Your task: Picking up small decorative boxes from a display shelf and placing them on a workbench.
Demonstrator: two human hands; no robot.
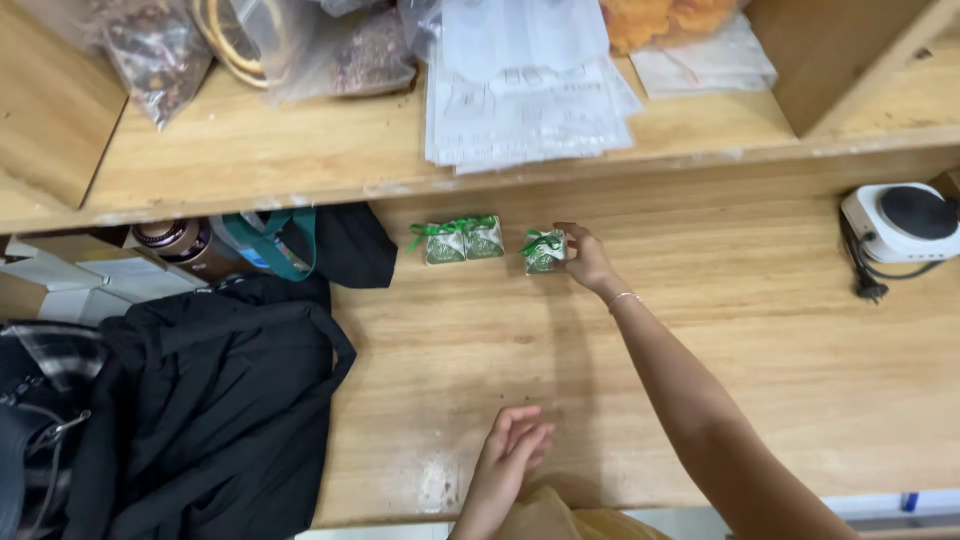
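Fingers of my right hand [585, 258] clamp the small green-ribboned gift box [544, 251] beside two others [464, 240]; next, release gently. Left hand [510, 455] rests loosely curled, empty, on the table [760, 330].

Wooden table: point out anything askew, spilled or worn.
A pale scuffed patch marks the wooden table by the left hand. The paper stack overhangs the shelf edge. The right hand holds a green-ribboned box.
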